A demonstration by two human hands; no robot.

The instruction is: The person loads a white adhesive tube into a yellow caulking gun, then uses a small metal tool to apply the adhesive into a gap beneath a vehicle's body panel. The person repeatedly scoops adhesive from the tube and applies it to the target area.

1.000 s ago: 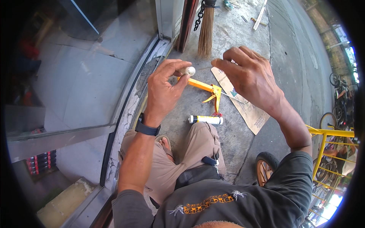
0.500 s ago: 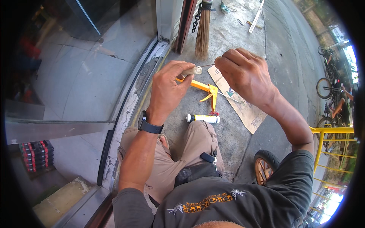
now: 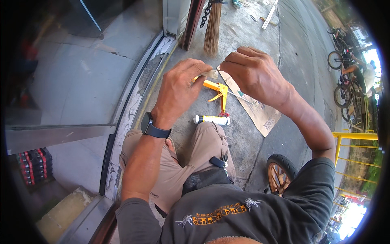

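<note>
1. Pinching a small pale tube (image 3: pixel 211 74) between thumb and fingertips, the left hand (image 3: pixel 180 87) is mostly closed, its fingers curled.
2. The right hand (image 3: pixel 258 75) is also drawn together, its fingertips gripping a thin dark rod (image 3: pixel 217 70). Only a short length shows; whether it enters the tube or just touches it, I cannot tell.
3. Rough grey concrete (image 3: pixel 243 150) lies below, with a flat sheet of brown cardboard (image 3: pixel 260 116) on it. Beyond are a broom (image 3: pixel 213 32) of stiff, straight bristles and a chain (image 3: pixel 206 15) of dark links.
4. Whitish and slightly translucent, the pale tube is held in the air between the hands.
5. Below it lies a smooth yellow caulking gun (image 3: pixel 222 90), its barrel partly hidden by the left hand.
6. Near the gun's handle, a white cylindrical cartridge (image 3: pixel 212 119) with a dark end rests on its side, contents hidden.
7. Low at left stand dark, red-banded packs (image 3: pixel 35 166), their contents too small to tell.
</note>
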